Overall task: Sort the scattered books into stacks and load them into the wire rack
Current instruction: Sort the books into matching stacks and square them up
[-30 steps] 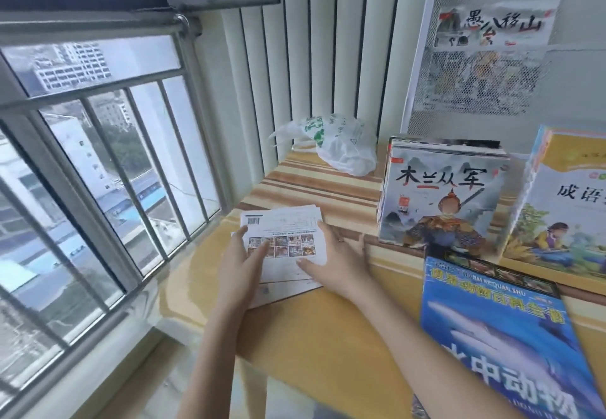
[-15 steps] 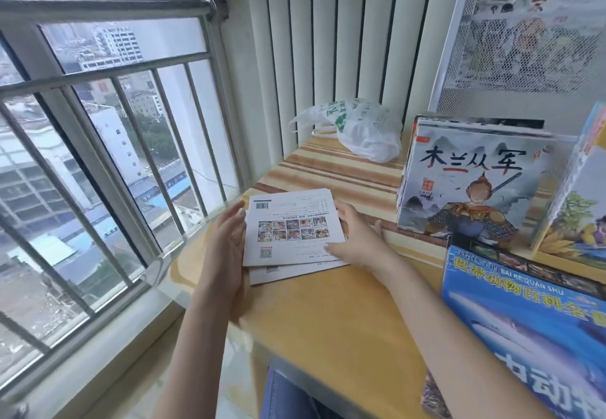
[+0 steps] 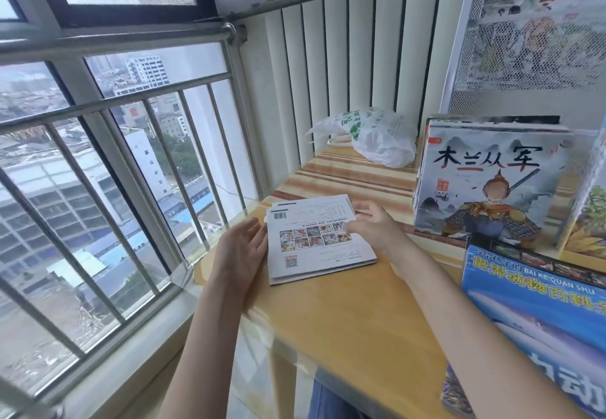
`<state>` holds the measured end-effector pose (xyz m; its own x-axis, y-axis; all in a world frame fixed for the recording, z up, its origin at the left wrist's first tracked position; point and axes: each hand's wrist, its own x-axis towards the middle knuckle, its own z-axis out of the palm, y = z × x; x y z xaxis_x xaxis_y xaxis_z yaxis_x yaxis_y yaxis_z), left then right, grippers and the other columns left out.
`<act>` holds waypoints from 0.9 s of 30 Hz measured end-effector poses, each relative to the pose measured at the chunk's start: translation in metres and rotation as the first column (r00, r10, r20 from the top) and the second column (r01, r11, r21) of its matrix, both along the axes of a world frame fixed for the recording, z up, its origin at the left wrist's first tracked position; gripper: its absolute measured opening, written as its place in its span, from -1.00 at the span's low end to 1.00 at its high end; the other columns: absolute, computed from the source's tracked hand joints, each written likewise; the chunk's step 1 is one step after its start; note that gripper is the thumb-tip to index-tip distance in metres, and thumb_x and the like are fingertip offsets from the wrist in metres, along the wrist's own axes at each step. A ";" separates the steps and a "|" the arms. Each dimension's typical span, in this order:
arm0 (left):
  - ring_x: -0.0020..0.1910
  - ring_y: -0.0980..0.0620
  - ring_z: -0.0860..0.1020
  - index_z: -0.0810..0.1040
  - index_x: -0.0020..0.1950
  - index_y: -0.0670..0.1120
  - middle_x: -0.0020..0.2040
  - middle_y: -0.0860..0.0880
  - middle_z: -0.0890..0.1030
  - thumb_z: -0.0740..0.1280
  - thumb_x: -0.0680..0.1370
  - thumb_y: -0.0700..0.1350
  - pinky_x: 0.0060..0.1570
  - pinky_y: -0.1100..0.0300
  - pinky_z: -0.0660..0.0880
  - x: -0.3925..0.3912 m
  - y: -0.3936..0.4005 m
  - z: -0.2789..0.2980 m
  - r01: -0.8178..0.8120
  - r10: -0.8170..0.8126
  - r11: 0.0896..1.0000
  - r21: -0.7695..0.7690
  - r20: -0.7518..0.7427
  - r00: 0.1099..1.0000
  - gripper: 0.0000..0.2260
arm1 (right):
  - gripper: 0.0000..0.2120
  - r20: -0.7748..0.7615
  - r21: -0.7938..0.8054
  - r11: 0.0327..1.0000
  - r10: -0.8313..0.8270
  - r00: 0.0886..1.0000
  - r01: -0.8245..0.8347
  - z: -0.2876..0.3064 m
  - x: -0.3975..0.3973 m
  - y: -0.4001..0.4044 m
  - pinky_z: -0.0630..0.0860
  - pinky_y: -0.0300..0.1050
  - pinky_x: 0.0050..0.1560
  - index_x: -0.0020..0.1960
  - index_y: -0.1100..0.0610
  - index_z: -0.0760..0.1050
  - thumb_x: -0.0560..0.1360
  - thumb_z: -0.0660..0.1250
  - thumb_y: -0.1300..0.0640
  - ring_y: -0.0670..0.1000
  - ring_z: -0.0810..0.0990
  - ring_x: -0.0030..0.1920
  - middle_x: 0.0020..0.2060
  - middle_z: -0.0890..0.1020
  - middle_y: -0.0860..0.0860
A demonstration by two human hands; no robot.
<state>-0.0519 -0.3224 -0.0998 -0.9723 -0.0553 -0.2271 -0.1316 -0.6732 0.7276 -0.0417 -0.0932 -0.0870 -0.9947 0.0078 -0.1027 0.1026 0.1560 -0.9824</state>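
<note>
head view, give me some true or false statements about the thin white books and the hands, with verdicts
1. The thin white books lie flat on the wooden table. True.
2. The left hand has lifted the books clear of the table. False: it is open at their left edge, with no grip on them, and they lie on the table.
3. The right hand is at the right side of the books. True.
4. The top cover shows its barcode. True.
5. The white plastic bag sits on the books. False: it lies apart, further back by the wall.
6. The blue book stands inside the wire rack. False: it lies on the table, near right.
</note>
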 end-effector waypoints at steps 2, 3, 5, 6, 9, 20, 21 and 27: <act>0.22 -0.10 0.53 0.40 0.25 -0.29 0.20 -0.19 0.50 0.20 0.57 -0.27 0.16 0.06 0.50 -0.001 0.001 -0.001 0.019 -0.019 1.000 -0.006 0.003 1.000 -0.74 | -0.52 -0.017 -0.028 0.999 -0.032 0.999 0.032 0.001 0.000 -0.001 0.29 -0.16 0.12 0.34 0.01 0.32 0.47 0.35 0.17 0.03 0.34 0.37 0.41 0.32 0.07; 0.17 -0.06 0.57 0.43 0.20 -0.27 0.15 -0.16 0.55 0.20 0.57 -0.29 0.11 0.10 0.54 -0.001 0.002 -0.002 0.026 -0.026 0.999 -0.023 -0.006 1.000 -0.79 | -0.53 -0.022 -0.056 0.997 -0.045 0.999 0.043 0.002 0.000 -0.002 0.28 -0.15 0.16 0.34 0.02 0.32 0.47 0.35 0.17 0.02 0.30 0.40 0.43 0.31 0.06; -0.02 0.03 0.65 0.45 0.14 -0.22 0.02 -0.12 0.61 0.19 0.58 -0.29 -0.10 0.18 0.60 -0.001 0.005 -0.003 0.015 -0.016 0.998 -0.057 -0.026 1.000 -0.84 | -0.54 -0.019 -0.126 0.991 -0.051 0.999 0.048 0.005 0.001 -0.004 0.31 -0.03 0.30 0.32 0.03 0.33 0.46 0.36 0.16 0.05 0.32 0.38 0.40 0.35 0.06; -0.08 0.05 0.67 0.44 0.17 -0.21 0.00 -0.12 0.62 0.18 0.58 -0.30 -0.17 0.21 0.60 -0.001 0.006 -0.003 -0.003 0.000 0.997 -0.079 -0.031 1.000 -0.82 | -0.54 -0.007 -0.168 0.985 -0.048 0.999 0.046 0.006 0.001 -0.005 0.33 0.07 0.33 0.31 0.05 0.34 0.45 0.37 0.17 0.07 0.36 0.36 0.37 0.39 0.08; -0.07 0.03 0.68 0.42 0.23 -0.15 0.07 -0.15 0.61 0.26 0.52 -0.29 -0.18 0.21 0.58 0.000 0.011 -0.006 -0.049 0.032 0.952 -0.302 -0.060 0.998 -0.71 | -0.56 0.051 -0.322 0.939 -0.108 0.993 0.119 0.010 0.003 -0.004 0.52 0.06 0.07 0.28 0.11 0.31 0.46 0.36 0.24 0.11 0.54 0.14 0.19 0.52 0.16; 0.29 -0.01 0.36 0.44 0.25 0.02 0.31 -0.04 0.43 0.25 0.51 -0.14 0.15 0.11 0.28 0.007 0.028 -0.017 -0.232 0.008 0.186 -0.955 -0.235 0.972 -0.69 | -0.65 0.136 -0.125 0.974 -0.173 0.976 0.190 0.007 0.004 -0.006 0.49 0.10 0.16 0.14 0.10 0.36 0.41 0.38 0.21 0.11 0.50 0.13 0.12 0.52 0.11; 0.28 -0.02 0.38 0.44 0.24 0.03 0.30 -0.05 0.45 0.25 0.51 -0.14 0.17 0.10 0.29 0.008 0.027 -0.016 -0.226 -0.006 0.218 -0.949 -0.233 0.973 -0.70 | -0.71 0.148 -0.131 0.972 -0.176 0.973 0.196 0.008 0.003 -0.004 0.50 0.07 0.11 0.09 0.11 0.37 0.42 0.37 0.22 0.10 0.51 0.10 0.10 0.53 0.12; 0.16 -0.04 0.43 0.46 0.14 0.07 0.21 -0.11 0.52 0.27 0.47 -0.09 0.15 0.03 0.34 0.014 0.026 -0.009 -0.191 -0.027 0.454 -0.870 -0.228 0.973 -0.75 | -0.75 0.240 -0.232 0.964 -0.071 0.968 0.128 0.020 0.005 0.001 0.48 0.14 0.18 0.16 0.25 0.46 0.49 0.29 0.25 0.14 0.57 0.05 0.02 0.63 0.17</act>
